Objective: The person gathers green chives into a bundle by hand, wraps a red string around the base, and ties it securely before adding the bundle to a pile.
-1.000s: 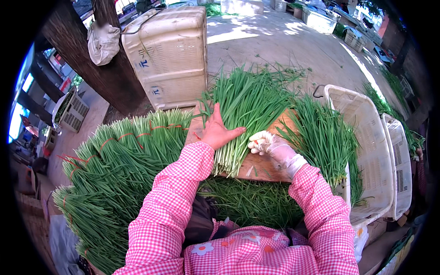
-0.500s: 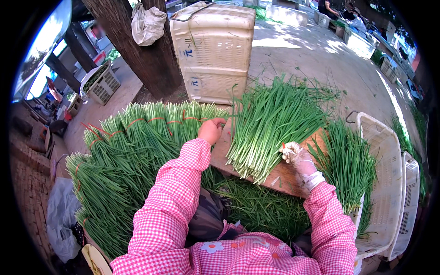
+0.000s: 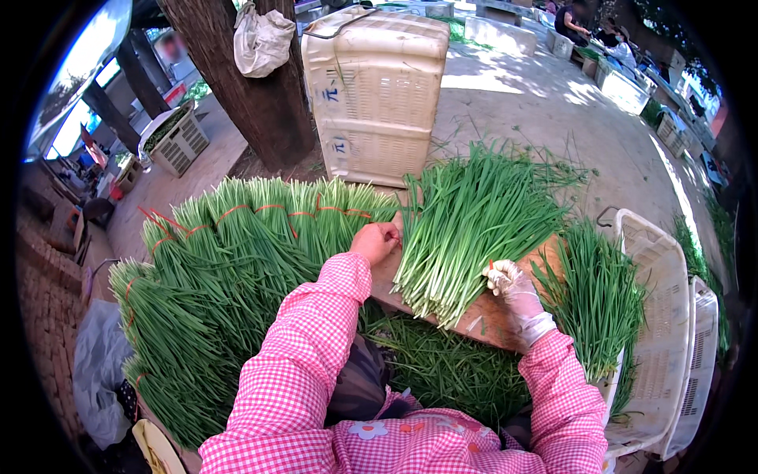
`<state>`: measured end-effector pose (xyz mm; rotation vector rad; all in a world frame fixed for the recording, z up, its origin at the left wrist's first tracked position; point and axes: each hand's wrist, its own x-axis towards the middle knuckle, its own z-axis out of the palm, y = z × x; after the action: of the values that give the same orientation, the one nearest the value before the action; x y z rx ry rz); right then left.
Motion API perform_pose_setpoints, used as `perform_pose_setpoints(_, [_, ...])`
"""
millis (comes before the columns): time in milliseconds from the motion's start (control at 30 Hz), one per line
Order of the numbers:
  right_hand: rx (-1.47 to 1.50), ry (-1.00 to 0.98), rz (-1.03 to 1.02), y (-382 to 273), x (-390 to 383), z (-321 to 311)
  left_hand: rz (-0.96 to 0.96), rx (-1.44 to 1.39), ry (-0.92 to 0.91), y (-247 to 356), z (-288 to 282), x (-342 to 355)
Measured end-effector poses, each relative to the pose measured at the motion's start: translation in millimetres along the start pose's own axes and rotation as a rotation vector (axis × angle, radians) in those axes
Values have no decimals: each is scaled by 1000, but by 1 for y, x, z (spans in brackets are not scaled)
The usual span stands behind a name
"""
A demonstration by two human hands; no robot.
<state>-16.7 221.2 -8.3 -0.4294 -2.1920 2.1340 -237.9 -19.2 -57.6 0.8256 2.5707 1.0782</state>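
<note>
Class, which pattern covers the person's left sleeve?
The left sleeve has pink-and-white checks, clearest in the head view.

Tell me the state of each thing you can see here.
Left hand: bare, fingers bent, grip unclear.
Right hand: gloved, fingers curled shut on a red strip.
Wooden board: partly covered.
Chives on the board: loose, untied.
Chive bundles at left: tied with red bands.
Chives at right: no tie visible.
Cream crate: stood on end.
White crate at right: open.
Cloth bag: hanging against the tree trunk.
</note>
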Motion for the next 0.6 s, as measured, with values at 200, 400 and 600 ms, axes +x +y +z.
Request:
perform_pose_setpoints(200, [-264, 228, -243, 12, 10, -2, -380, -729, -53, 1, 13, 14])
perform_pose_setpoints(400, [-136, 152, -210, 2, 18, 7, -622, -1338, -167, 30, 12, 10])
perform_pose_setpoints(600, [-263, 164, -180, 2, 23, 9, -445, -1284, -196, 42, 20, 13])
